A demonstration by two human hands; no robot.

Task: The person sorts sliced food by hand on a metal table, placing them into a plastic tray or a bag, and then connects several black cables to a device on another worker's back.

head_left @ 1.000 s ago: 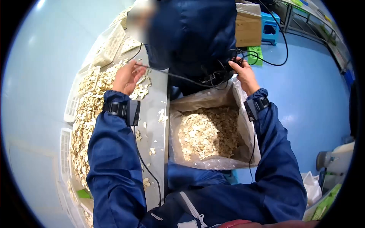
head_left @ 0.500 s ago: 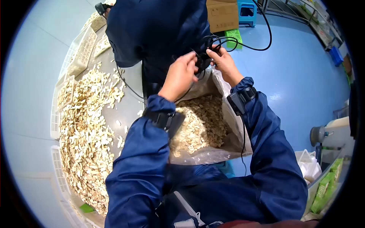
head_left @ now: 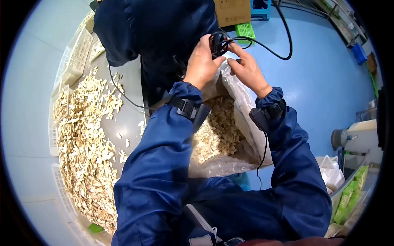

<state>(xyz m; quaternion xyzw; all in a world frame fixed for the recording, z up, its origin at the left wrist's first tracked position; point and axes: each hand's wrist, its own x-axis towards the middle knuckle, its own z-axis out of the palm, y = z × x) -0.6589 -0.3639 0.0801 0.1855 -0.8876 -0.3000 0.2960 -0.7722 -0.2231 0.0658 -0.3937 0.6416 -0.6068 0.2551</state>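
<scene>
A coil of black cable [head_left: 217,46] is bunched between my two hands, above the far end of a lined container. My left hand [head_left: 202,63] has its fingers wrapped round the coil's left side. On the right side, my right hand [head_left: 247,69] pinches the cable, its fingertips partly hidden. Below my hands stands an open clear plastic liner [head_left: 256,141] holding pale dried slices [head_left: 215,133]. A person in dark blue clothing [head_left: 164,33] is right beyond my left hand, against the cable.
Many pale slices [head_left: 82,151] are heaped on a metal table [head_left: 130,82] at left, with white plastic baskets [head_left: 76,57] along its edge. A cardboard box [head_left: 233,11] and a green crate [head_left: 245,30] stand on the blue floor. Bins are at lower right.
My left hand has moved up and right, and its fingers now close round the cable coil. My right hand has shifted slightly down and right. The view has shifted, with the table further left.
</scene>
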